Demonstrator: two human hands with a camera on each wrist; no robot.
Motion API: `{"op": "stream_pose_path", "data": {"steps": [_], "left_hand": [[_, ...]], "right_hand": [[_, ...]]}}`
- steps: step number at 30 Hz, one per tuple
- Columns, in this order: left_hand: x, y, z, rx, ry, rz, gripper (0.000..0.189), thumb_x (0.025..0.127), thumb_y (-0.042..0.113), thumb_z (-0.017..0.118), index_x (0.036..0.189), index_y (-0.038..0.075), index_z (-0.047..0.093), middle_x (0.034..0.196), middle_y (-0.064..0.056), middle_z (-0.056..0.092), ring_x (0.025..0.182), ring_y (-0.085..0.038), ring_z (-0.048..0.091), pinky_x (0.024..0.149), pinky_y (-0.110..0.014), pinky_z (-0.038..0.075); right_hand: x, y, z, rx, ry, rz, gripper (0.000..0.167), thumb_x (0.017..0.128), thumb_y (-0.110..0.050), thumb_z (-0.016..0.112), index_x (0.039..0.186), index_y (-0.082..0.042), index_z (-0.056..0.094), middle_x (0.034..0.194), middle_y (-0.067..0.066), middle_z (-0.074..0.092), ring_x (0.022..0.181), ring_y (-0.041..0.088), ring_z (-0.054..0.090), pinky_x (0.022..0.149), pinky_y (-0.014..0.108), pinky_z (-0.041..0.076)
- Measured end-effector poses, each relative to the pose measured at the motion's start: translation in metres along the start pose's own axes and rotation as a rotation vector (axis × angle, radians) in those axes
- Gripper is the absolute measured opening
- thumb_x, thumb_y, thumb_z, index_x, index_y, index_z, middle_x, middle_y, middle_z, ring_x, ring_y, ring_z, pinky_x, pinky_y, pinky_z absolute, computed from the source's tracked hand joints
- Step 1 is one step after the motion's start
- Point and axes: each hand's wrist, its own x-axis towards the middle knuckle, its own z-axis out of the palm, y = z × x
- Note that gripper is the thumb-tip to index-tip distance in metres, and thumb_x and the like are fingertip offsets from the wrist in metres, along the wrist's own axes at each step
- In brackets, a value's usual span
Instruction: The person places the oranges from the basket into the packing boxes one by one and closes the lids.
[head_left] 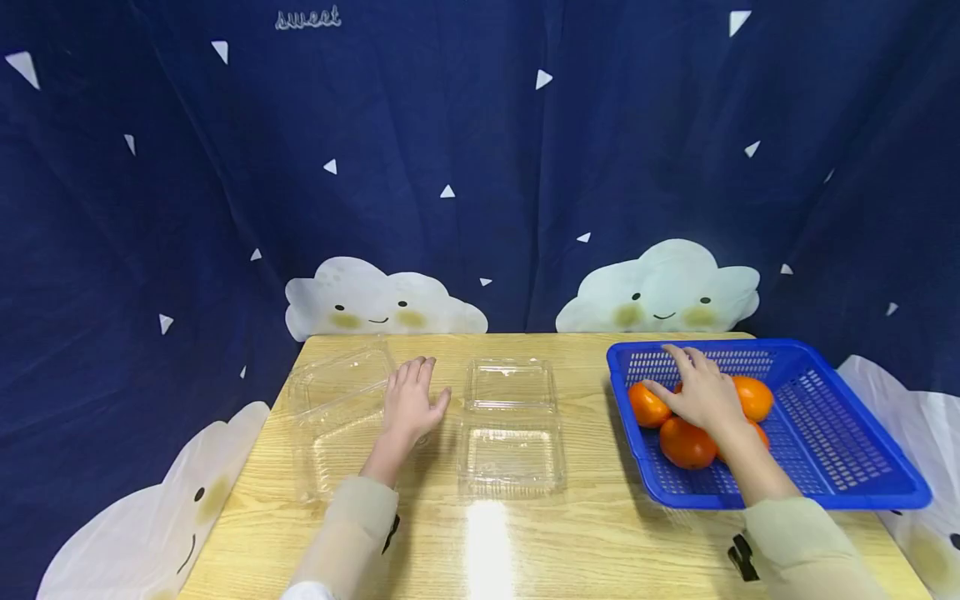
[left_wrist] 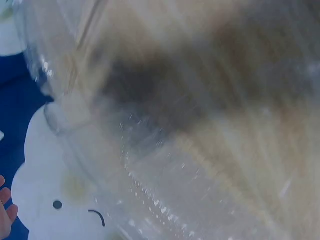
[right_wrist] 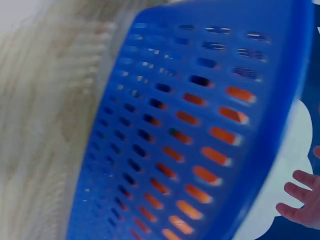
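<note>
My left hand (head_left: pixel 411 404) hovers with its fingers extended and thumb apart, beside the right edge of an opened clear plastic clamshell box (head_left: pixel 337 450) on the left of the table. A second opened clamshell (head_left: pixel 512 450) lies in the middle, to the right of that hand. Over at the right, my right hand (head_left: pixel 703 398) reaches into a blue plastic basket (head_left: pixel 862 501), fingers spread above several round, glossy orange-red fruits (head_left: pixel 687 443). Its palm and forearm hide some of them. Through the basket's slots, orange fruit (right_wrist: pixel 205 175) shows in the right wrist view.
The wooden table (head_left: pixel 592 542) ends at a dark blue curtain (head_left: pixel 465 125) printed with white triangles and smiling clouds. Tall slotted walls surround the fruits, which gather at the basket's left side. A bright light reflection (head_left: pixel 489 542) falls on the tabletop near the front.
</note>
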Motion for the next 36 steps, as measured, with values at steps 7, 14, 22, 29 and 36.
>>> {"op": "stream_pose_path", "data": {"steps": [7, 14, 22, 29, 36], "left_hand": [[-0.02, 0.015, 0.014, -0.015, 0.004, 0.101, 0.052, 0.084, 0.038, 0.051, 0.122, 0.002, 0.051, 0.114, -0.012, 0.055, 0.105, -0.027, 0.049, 0.091, -0.04, 0.038], [-0.038, 0.026, 0.028, -0.042, 0.015, 0.165, 0.047, 0.082, 0.03, 0.058, 0.115, -0.002, 0.054, 0.106, -0.012, 0.057, 0.098, -0.026, 0.052, 0.088, -0.039, 0.042], [-0.054, 0.032, 0.039, -0.014, 0.041, 0.184, 0.042, 0.08, 0.028, 0.06, 0.11, -0.002, 0.058, 0.099, -0.011, 0.059, 0.09, -0.024, 0.054, 0.08, -0.035, 0.045], [-0.063, 0.032, 0.044, 0.013, 0.026, 0.162, 0.04, 0.082, 0.03, 0.055, 0.108, 0.0, 0.058, 0.098, -0.01, 0.06, 0.087, -0.023, 0.054, 0.076, -0.034, 0.045], [-0.068, 0.034, 0.047, 0.03, -0.031, 0.132, 0.041, 0.083, 0.031, 0.054, 0.107, 0.0, 0.059, 0.098, -0.011, 0.06, 0.087, -0.023, 0.055, 0.076, -0.033, 0.044]], "right_hand": [[-0.01, 0.01, 0.011, -0.025, -0.063, 0.013, 0.079, 0.078, -0.049, 0.062, 0.136, -0.005, 0.032, 0.127, 0.034, 0.034, 0.111, 0.054, 0.035, 0.08, 0.066, 0.035], [-0.018, 0.018, 0.02, -0.035, -0.115, 0.014, 0.077, 0.076, -0.045, 0.065, 0.132, 0.0, 0.036, 0.123, 0.035, 0.036, 0.107, 0.053, 0.038, 0.076, 0.064, 0.039], [-0.028, 0.023, 0.028, -0.025, -0.161, 0.027, 0.076, 0.074, -0.046, 0.066, 0.127, 0.002, 0.04, 0.122, 0.033, 0.037, 0.106, 0.052, 0.039, 0.076, 0.066, 0.036], [-0.034, 0.024, 0.032, -0.031, -0.183, 0.024, 0.074, 0.072, -0.046, 0.066, 0.125, 0.001, 0.042, 0.118, 0.034, 0.04, 0.102, 0.053, 0.043, 0.075, 0.064, 0.038], [-0.038, 0.026, 0.037, -0.032, -0.21, 0.025, 0.075, 0.071, -0.046, 0.068, 0.123, 0.0, 0.043, 0.121, 0.035, 0.037, 0.104, 0.054, 0.041, 0.075, 0.066, 0.037]]}}
